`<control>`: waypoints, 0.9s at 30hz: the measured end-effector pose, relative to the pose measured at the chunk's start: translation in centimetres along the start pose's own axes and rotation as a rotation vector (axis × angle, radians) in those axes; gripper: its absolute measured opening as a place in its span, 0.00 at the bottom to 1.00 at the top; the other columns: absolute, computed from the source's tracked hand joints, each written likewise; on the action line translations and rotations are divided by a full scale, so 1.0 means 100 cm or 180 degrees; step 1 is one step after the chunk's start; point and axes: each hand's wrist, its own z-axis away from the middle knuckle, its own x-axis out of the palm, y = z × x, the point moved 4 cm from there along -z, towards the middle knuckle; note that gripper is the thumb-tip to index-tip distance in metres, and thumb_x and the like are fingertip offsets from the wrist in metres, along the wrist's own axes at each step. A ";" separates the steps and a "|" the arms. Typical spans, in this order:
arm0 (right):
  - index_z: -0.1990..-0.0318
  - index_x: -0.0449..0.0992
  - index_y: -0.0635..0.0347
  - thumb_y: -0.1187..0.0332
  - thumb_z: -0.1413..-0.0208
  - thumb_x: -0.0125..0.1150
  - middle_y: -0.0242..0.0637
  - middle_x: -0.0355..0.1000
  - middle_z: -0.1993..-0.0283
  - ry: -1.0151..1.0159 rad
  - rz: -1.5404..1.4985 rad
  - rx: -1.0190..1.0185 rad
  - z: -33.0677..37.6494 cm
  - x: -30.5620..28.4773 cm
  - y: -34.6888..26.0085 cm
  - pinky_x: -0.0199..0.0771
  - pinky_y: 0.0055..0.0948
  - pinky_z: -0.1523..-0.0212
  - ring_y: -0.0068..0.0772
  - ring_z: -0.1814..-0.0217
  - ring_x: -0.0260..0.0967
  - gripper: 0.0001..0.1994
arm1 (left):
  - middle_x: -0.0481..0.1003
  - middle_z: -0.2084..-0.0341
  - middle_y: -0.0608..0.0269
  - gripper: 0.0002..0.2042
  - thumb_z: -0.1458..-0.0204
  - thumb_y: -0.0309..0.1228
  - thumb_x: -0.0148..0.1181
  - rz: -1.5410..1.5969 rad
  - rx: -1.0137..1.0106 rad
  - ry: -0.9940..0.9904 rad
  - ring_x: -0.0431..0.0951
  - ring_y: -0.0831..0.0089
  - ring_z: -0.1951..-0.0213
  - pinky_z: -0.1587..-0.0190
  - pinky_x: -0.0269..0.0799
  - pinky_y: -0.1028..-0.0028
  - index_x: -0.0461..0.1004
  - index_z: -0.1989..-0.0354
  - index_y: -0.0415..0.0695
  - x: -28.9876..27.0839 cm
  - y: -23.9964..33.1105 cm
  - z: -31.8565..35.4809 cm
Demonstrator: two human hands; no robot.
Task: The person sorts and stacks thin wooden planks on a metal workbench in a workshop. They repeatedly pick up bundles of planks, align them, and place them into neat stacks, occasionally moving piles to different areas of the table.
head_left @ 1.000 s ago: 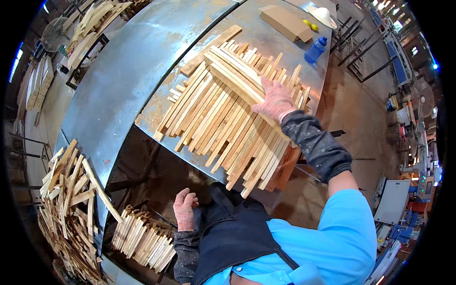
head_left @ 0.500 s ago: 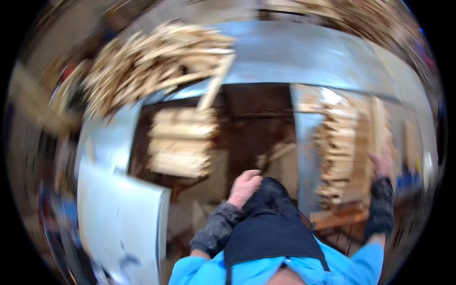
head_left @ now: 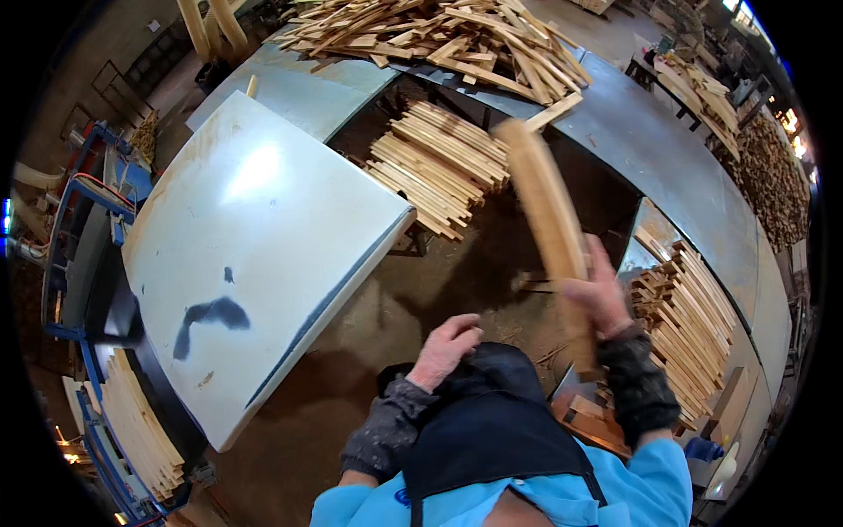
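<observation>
I'm in a woodworking shop: loose offcuts [head_left: 439,39] heap up on a metal worktop [head_left: 632,132], and cut strips [head_left: 443,162] lie stacked. A blue machine frame [head_left: 66,333] stands to my left.

One left hand [head_left: 446,353] near six o'clock and one right hand [head_left: 601,294] at three make two hands, with one long tan length of wood [head_left: 546,211] in the right, too blurred to tell whether single or several pieces. Three orderly stacks of pale, narrow wooden strips lie at twelve [head_left: 443,162], between three and four [head_left: 689,325], and eight o'clock [head_left: 140,430]. One large jumbled wooden heap [head_left: 448,44] tops twelve; one blue bottle [head_left: 702,450] stands at four.
</observation>
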 end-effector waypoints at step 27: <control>0.15 0.50 0.64 0.57 0.26 0.61 0.49 0.75 0.32 -0.2734 -0.1357 0.0811 0.008 0.517 0.013 0.69 0.49 0.27 0.40 0.34 0.74 0.41 | 0.83 0.46 0.48 0.18 0.23 0.35 0.45 0.2318 0.2452 0.1990 0.89 0.59 0.51 0.47 0.90 0.58 0.74 0.37 0.36 -0.284 0.042 0.226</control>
